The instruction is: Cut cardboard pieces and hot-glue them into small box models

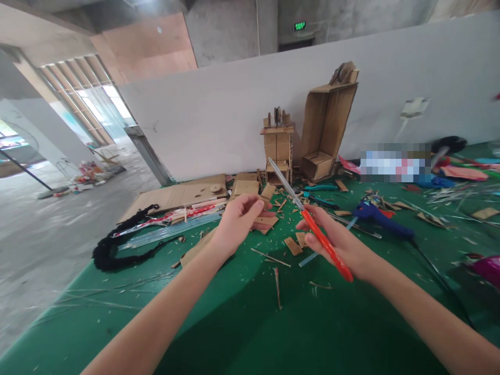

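My right hand (338, 237) grips scissors (322, 242) with red-orange handles; their metal blades look closed and point up and away to the left. My left hand (244, 219) is closed, thumb and forefinger brought together, and a small cardboard piece (267, 223) with a hole shows among its lower fingers. Part of that piece is hidden by the hand. Two small cardboard pieces (292, 246) with holes lie on the green table (250, 323) between my hands. A thin stick (270, 257) lies just in front of them.
Two cardboard structures, a small one (272, 148) and a taller one (326, 120), stand against the white partition (211, 114). A blue glue gun (380, 221) with a cord lies right. Teal-handled pliers (320, 199), cardboard scraps, a cardboard sheet (175, 200) and black fuzzy cord (105, 250) also lie around.
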Demonstrator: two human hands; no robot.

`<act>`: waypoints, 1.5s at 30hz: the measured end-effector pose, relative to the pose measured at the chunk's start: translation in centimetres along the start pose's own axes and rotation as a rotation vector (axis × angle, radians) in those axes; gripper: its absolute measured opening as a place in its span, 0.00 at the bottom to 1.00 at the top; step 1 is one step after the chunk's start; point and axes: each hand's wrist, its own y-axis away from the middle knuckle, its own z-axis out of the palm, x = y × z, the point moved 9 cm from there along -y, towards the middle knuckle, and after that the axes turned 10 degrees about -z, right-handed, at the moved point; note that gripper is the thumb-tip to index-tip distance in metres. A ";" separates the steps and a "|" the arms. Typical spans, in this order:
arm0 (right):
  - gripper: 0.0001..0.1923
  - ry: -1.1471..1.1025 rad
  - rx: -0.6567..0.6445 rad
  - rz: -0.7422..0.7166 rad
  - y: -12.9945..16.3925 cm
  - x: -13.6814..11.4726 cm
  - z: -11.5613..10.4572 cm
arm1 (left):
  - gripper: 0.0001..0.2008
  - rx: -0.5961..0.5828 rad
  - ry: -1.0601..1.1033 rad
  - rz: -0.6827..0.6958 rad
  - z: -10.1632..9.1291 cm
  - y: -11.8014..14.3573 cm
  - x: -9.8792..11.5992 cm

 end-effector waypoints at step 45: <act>0.31 0.091 -0.295 0.005 0.4 -0.6 2.6 | 0.08 0.079 -0.062 0.130 -1.7 0.4 2.8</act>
